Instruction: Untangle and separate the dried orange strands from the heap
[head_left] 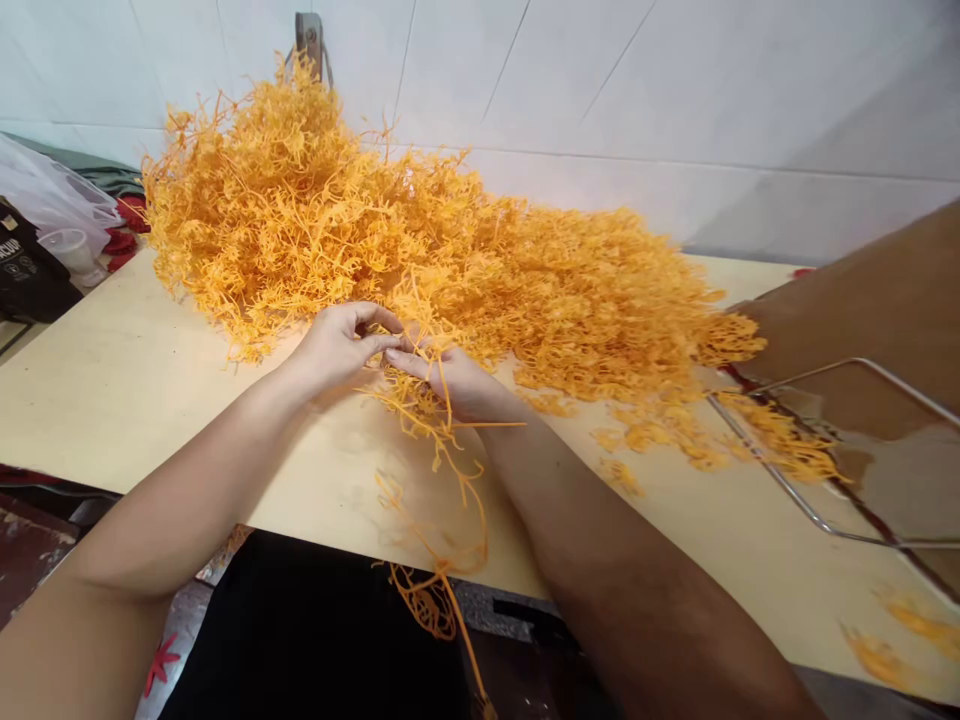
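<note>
A big heap of orange plastic sprigs [360, 210] lies across the pale tabletop [112, 380] against the white wall. My left hand [337, 345] and my right hand [457, 380] meet at the front edge of the heap. Both pinch a tangled bunch of orange strands [420, 410]. Those strands trail over the table's near edge and hang down in front of me. My right forearm lies across the table.
A metal wire frame [817, 520] rests at the right with loose orange bits [780, 440] on it, beside a brown surface [885, 300]. At the far left stand a plastic bag [52, 195], a clear cup [71, 250] and a dark box [26, 275].
</note>
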